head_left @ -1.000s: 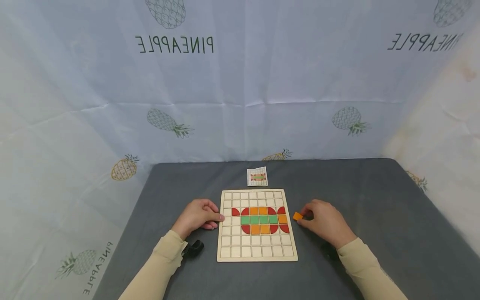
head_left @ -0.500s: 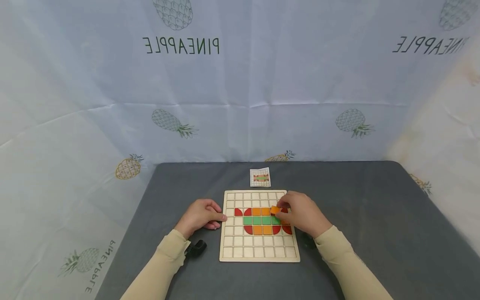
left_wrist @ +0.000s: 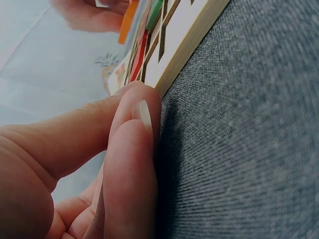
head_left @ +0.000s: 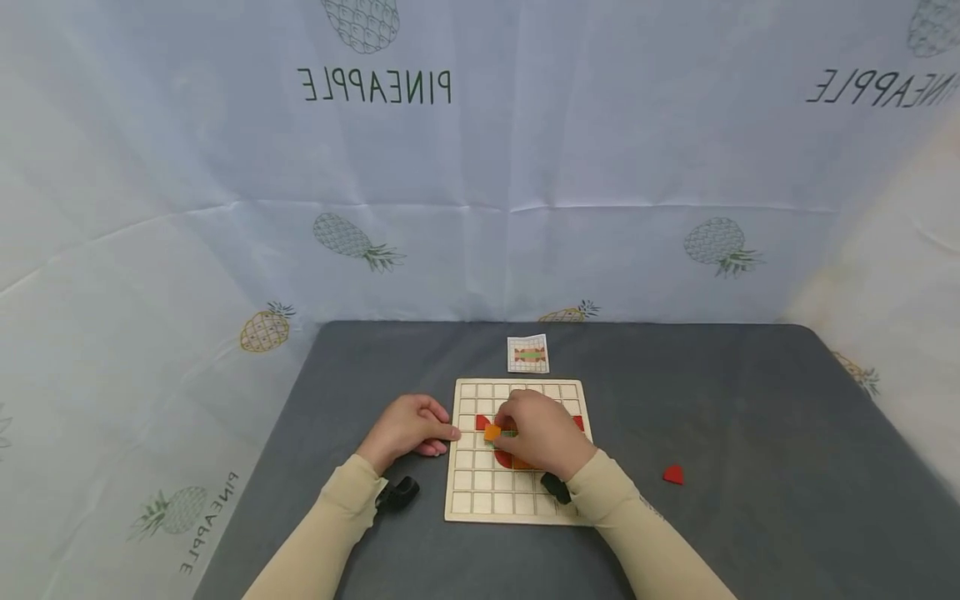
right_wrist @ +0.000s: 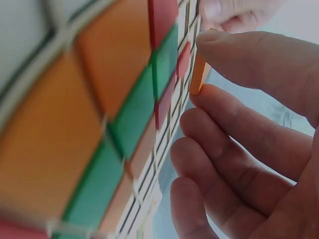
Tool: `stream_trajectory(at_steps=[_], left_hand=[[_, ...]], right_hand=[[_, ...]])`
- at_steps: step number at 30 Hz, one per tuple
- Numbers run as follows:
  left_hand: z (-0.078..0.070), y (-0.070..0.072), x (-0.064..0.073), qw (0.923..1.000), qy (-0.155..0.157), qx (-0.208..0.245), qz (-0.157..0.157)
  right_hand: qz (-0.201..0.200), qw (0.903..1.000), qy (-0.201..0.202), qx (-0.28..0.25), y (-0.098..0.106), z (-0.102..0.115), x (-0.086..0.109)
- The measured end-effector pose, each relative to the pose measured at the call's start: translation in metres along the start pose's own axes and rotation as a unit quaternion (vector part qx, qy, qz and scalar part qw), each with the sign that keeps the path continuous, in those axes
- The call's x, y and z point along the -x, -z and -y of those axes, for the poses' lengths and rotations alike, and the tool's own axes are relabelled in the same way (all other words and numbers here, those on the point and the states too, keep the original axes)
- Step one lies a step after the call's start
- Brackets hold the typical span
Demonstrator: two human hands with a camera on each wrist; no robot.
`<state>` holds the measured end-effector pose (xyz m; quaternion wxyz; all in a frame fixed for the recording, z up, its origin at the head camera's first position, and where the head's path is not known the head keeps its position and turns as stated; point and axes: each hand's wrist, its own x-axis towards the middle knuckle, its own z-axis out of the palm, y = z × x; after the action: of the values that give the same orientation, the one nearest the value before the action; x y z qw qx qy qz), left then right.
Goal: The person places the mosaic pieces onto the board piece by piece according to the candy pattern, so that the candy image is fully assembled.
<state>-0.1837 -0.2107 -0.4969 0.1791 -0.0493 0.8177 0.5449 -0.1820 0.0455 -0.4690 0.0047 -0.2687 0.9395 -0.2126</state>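
My right hand (head_left: 543, 429) is over the wooden grid board (head_left: 472, 492), pinching an orange square tile (head_left: 492, 432) between thumb and forefinger. The tile is tilted above the left part of the pattern, beside a red curved tile (head_left: 482, 422). In the right wrist view, the orange tile (right_wrist: 198, 72) stands on edge between the fingertips. My left hand (head_left: 408, 429) holds the board's left edge, thumb on its rim and fingers alongside. Red, orange and green tiles (right_wrist: 132, 117) fill the board's middle rows; my right hand hides much of them in the head view.
A loose red tile (head_left: 673, 474) lies on the grey table (head_left: 712, 400), right of the board. Behind the board is a small pattern card (head_left: 528, 354). A pineapple-printed white curtain (head_left: 600, 150) hangs beyond the table.
My right hand has carried the orange tile leftward from beside the board to over the pattern's left end. A red tile on the table has come into sight. The left hand stays at the board's edge.
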Motion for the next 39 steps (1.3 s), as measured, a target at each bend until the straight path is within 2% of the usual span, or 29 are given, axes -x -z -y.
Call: stream_trajectory(at_steps=[3,10,29,34,39], left_hand=[[0.001,-0.001,-0.001,1.0000,-0.005,0.003,0.007],[0.000,-0.002,0.000,0.9999,-0.011,-0.001,0.005],[-0.001,0.000,-0.001,1.0000,-0.009,-0.005,-0.001],[-0.001,-0.001,-0.001,1.0000,-0.004,-0.004,0.003],[-0.001,0.000,0.000,1.0000,-0.008,-0.005,0.000]], right_hand=[[0.003,0.9998,0.013,0.015,-0.004,0.005,0.000],[0.014,0.9995,0.016,0.022,-0.010,0.010,0.000],[-0.006,0.9987,0.016,0.049,-0.013,0.012,-0.003],[-0.019,0.9988,0.008,0.043,-0.003,0.009,0.007],[-0.041,0.9975,-0.011,0.055,0.013,-0.006,0.029]])
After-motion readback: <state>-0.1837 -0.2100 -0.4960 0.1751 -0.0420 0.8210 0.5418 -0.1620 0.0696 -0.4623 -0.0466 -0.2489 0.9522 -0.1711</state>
